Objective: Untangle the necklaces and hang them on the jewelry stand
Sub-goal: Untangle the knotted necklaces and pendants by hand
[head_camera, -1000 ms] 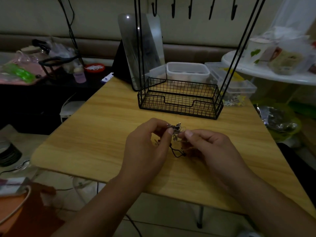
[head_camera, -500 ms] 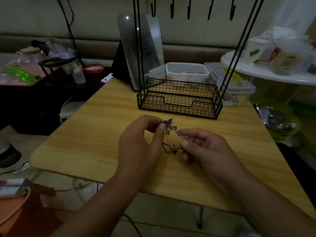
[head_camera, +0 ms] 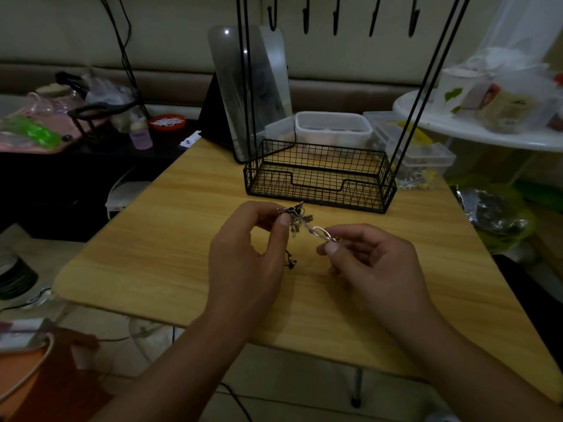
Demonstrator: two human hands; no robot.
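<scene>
A small knot of tangled necklaces (head_camera: 295,217), silvery chain with dark beads, hangs in the air above the wooden table (head_camera: 170,239). My left hand (head_camera: 246,254) pinches the knot between thumb and fingers. My right hand (head_camera: 368,263) pinches a silvery strand (head_camera: 320,233) drawn out of the knot toward the lower right. A dark cord end (head_camera: 291,263) dangles below my left hand. The black wire jewelry stand (head_camera: 318,178) stands just behind, with a mesh basket base, slanted rods and several bare hooks (head_camera: 335,16) along the top.
A tilted mirror (head_camera: 246,86) and clear plastic boxes (head_camera: 333,129) stand behind the stand. A white round table (head_camera: 475,135) with containers is at the right. At the left is a dark cluttered shelf with a small bottle (head_camera: 140,135).
My hands have drawn apart: the right one moved right and down, pulling a silvery strand out of the knot. The left hand lifted the knot slightly.
</scene>
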